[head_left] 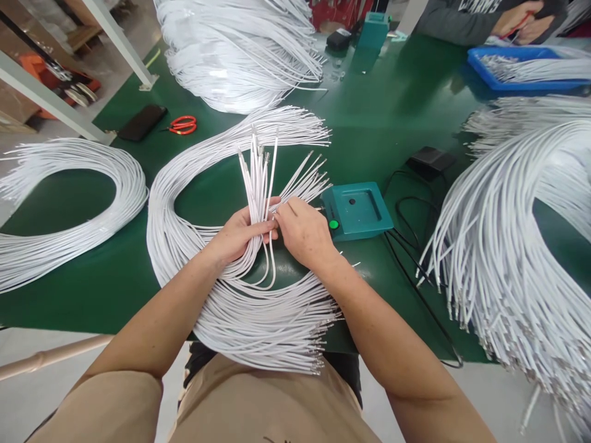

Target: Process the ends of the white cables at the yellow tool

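My left hand (240, 234) is closed round a bundle of white cables (255, 184), whose metal-tipped ends point up and away from me. Beside it, my right hand (302, 231) has its fingers pinched together at the bundle's right side; what lies between the fingertips is hidden. Below and left of both hands, a large curved bundle of white cables (168, 209) lies on the green table. Just right of my right hand sits a teal device (360, 212) with a lit green button and a small metal part on its left side.
Cable coils lie at the left (124, 184) and right (498, 246), with a big pile (235, 55) behind. Red scissors (183, 125), a black phone-like object (142, 122) and a black box (430, 161) with cords are around. Across the table, a person's hands (521, 21) work near a blue tray (475, 61).
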{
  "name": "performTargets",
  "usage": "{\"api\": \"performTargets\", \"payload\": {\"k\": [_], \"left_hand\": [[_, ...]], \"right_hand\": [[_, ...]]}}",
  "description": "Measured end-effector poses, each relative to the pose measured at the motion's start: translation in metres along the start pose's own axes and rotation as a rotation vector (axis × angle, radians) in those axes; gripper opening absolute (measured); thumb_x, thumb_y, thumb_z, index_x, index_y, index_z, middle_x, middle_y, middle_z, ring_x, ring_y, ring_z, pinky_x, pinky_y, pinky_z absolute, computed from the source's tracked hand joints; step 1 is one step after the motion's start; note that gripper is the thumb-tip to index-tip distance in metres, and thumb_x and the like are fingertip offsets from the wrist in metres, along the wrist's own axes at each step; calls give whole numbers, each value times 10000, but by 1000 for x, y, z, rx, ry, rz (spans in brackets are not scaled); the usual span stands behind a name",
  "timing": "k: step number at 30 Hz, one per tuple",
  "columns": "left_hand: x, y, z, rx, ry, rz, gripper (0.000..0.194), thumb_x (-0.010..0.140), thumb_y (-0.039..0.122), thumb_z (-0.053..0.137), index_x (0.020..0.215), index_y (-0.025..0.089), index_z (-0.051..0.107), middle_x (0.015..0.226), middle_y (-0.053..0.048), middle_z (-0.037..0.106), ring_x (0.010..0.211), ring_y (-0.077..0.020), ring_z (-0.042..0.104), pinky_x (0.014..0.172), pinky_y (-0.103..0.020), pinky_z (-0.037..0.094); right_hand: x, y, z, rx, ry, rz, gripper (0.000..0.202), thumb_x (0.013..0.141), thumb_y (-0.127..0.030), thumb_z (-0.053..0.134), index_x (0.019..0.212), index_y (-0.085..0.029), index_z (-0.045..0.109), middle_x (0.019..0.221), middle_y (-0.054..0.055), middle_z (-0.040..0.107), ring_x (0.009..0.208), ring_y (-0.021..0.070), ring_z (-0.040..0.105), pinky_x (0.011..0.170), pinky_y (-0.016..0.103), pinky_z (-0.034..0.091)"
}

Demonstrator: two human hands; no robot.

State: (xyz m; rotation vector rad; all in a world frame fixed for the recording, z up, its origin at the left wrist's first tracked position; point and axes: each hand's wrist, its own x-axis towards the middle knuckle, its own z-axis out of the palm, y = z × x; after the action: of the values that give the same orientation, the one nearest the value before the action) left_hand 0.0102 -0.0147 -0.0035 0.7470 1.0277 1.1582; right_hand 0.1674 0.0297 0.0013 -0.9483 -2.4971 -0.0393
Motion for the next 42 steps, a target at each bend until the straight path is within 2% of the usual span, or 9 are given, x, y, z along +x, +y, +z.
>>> {"api": "performTargets", "payload": {"k": [5,9,15,22,31,33,35,38,42], "left_hand": [[5,-3,-1,182,66,37,505,695,249,788,1170,168,637,790,7,618,659,-108,637,585,-209,489],[7,-5,1,341,123,66,505,707,294,774,1166,150,622,795,-1,615,684,-140,665,562,-221,484],[10,-6,3,476,149,83,509,735,309,741,1187,127,595,788,-5,618,669,-137,664,554,-222,494],[12,-11,4,524,177,125,486,734,288,726,1173,121,603,770,-12,631,645,-147,668,520,-221,498],[11,-10,8,617,186,123,369,730,278,706,1061,125,653,915,-56,683,675,-163,690,524,-223,510],[10,-8,9,624,189,115,351,726,281,709,1036,125,660,943,-62,690,656,-152,681,532,-227,515],[10,-8,9,619,192,105,348,725,286,713,1029,124,661,953,-65,690,652,-149,679,538,-230,518],[11,-8,6,595,191,91,367,722,290,725,1040,120,655,943,-68,683,674,-162,685,543,-238,521],[11,-8,0,531,164,85,437,720,306,745,1098,118,633,847,-41,657,710,-176,689,572,-245,522]], "right_hand": [[3,22,-12,-75,-52,34,217,941,-196,424,980,-153,633,955,103,663,926,246,535,866,374,339],[2,36,-13,-121,-154,43,207,875,-98,445,896,-141,647,829,90,689,838,233,547,1001,417,270],[4,39,-16,-84,-194,25,198,823,-75,477,856,-138,661,771,95,678,841,243,531,955,391,318],[6,39,-15,-60,-134,47,227,787,-46,472,804,-162,667,709,95,622,850,256,489,896,393,341],[4,40,-12,-91,-138,62,222,801,-61,466,810,-175,657,685,80,602,837,247,501,925,407,364],[3,40,-16,-96,-120,76,194,849,-114,475,865,-172,659,768,84,649,926,254,524,1036,464,301],[1,41,-19,-127,-55,161,192,894,-185,481,976,-163,653,983,116,681,1090,285,504,1108,548,186],[-4,47,-20,-198,36,338,287,922,-238,475,1164,-143,597,1296,178,574,1272,347,403,1096,641,132],[-7,54,-16,-195,20,367,332,924,-245,485,1230,-140,559,1350,192,532,1308,361,387,1091,654,141]]}}
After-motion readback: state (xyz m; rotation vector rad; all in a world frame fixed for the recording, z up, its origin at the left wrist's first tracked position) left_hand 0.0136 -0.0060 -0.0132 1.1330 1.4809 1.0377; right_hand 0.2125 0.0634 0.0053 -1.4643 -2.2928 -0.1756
